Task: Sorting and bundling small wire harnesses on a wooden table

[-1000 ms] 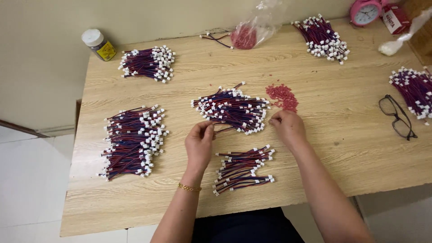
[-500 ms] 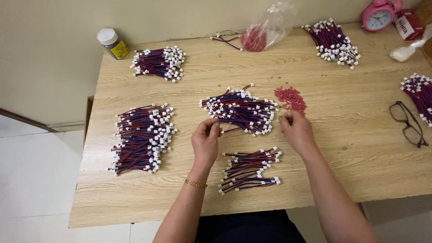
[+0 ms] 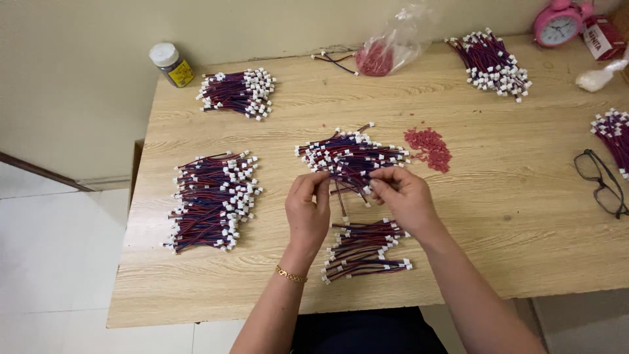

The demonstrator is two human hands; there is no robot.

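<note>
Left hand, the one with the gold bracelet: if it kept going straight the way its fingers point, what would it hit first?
The left hand points up the table, so it would likely first meet the middle bundle of red-and-blue wires just beyond its fingertips; whether it touches already is unclear.

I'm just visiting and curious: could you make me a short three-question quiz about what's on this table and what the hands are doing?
1. True or false: both hands are up at the middle wire bundle.
2. Which lies nearest the loose red pieces? A) spectacles B) middle wire bundle C) small jar
3. Fill in: the pink ____ stands at the table's far right corner.

Key
1. True: the left hand and right hand meet at its near edge, pinching wires.
2. B; the spectacles and small jar lie far off.
3. Alarm clock.
</note>
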